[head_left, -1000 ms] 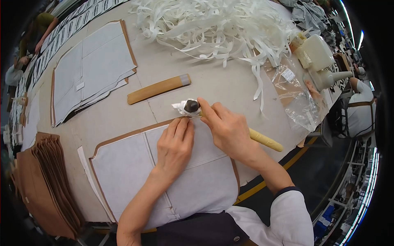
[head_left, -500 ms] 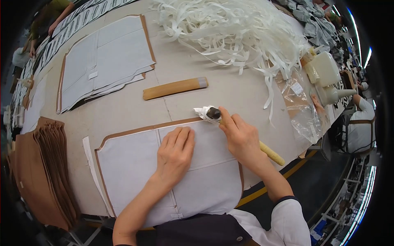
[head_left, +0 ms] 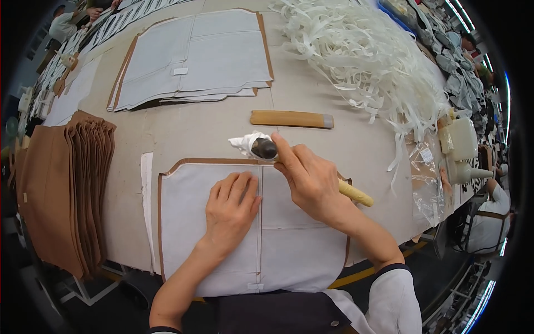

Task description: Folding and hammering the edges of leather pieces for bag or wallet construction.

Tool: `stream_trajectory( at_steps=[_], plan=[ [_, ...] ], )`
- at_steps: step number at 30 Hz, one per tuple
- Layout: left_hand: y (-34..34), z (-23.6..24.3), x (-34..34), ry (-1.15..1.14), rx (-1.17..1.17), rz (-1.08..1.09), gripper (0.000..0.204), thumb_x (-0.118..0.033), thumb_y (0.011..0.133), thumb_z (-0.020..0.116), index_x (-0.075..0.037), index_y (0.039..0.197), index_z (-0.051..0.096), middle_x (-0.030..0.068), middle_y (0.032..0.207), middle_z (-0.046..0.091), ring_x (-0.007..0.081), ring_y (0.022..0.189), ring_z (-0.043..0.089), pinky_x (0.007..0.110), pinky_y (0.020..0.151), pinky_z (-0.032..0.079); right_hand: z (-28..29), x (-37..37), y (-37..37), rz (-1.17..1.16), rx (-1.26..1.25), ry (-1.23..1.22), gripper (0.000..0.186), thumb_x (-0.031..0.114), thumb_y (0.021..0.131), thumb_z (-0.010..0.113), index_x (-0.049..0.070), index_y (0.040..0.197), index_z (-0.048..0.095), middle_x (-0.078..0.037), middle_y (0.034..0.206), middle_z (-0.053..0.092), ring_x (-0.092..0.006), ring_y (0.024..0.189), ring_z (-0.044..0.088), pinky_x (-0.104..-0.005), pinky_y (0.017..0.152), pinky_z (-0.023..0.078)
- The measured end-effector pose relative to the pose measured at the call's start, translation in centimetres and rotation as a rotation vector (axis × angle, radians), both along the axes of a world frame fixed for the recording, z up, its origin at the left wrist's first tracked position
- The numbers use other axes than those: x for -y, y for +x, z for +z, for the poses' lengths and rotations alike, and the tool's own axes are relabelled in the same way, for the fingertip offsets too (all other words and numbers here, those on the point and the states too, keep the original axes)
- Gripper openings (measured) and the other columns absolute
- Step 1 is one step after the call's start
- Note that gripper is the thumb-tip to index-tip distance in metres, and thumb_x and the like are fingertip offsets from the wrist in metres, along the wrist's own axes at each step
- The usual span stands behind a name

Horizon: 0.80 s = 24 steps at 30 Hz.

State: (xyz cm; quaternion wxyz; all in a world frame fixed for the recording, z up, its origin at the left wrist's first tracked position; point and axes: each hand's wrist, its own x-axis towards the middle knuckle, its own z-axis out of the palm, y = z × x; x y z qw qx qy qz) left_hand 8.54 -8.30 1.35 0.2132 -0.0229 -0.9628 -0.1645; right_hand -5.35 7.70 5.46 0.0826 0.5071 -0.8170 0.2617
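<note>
My right hand (head_left: pixel 308 178) is closed round the yellow handle of a hammer (head_left: pixel 356 192), whose dark head is partly wrapped in white cloth. The hammer head is over the far brown edge of a white fabric panel (head_left: pixel 303 250), near its middle seam; whether it touches the edge I cannot tell. My left hand (head_left: pixel 229 209) lies palm down on the panel, left of that seam, its fingers stretched toward the far edge. Brown trim borders the panel's far edge and sides, and its near edge reaches my dark apron.
A stack of similar panels (head_left: pixel 222 61) lies at the far left, with a cardboard strip (head_left: pixel 289 119) to its right. Folded brown pieces (head_left: pixel 55 195) hang over the left table edge. White ribbon (head_left: pixel 361 61) is heaped at the far right, near plastic bottles (head_left: pixel 461 139). Other people work beyond.
The view has shifted. Relative to the panel, the hammer in my right hand has moved left along the far edge to about the seam. My left hand has slid left of the seam.
</note>
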Motion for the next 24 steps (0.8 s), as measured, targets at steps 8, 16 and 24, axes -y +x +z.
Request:
stream_trajectory(
  at_steps=[8,16,24],
  plan=[
    [-0.1,0.1,0.2,0.025,-0.002,-0.011,0.047,-0.013,0.077,0.085,-0.002,0.121,0.072,0.0108,0.127,0.066,0.029,0.119,0.063,0.043,0.095,0.052,0.8,0.3,-0.3,0.021,-0.065,0.024,0.057,0.008,0.092,0.072,-0.005,0.145,0.056,-0.009,0.085,0.056,-0.0229,0.071,0.062,-0.0382,0.057,0.051],
    [1.4,0.8,1.5,0.044,0.064,0.004,0.048,-0.016,0.078,0.085,-0.001,0.122,0.071,0.0126,0.129,0.066,0.0301,0.121,0.062,0.043,0.096,0.052,0.0,0.8,0.3,0.002,0.052,0.197,0.049,0.01,0.096,0.071,-0.002,0.142,0.057,-0.01,0.085,0.058,-0.0265,0.068,0.064,-0.0409,0.055,0.052],
    [5.3,0.3,7.1,0.006,0.067,0.318,0.051,-0.02,0.085,0.083,0.003,0.128,0.068,0.0175,0.136,0.062,0.0357,0.125,0.058,0.046,0.102,0.048,0.2,5.9,0.4,0.159,0.115,0.085,0.051,0.01,0.096,0.071,-0.001,0.144,0.055,-0.009,0.087,0.058,-0.0259,0.07,0.064,-0.0403,0.055,0.05]
  ],
)
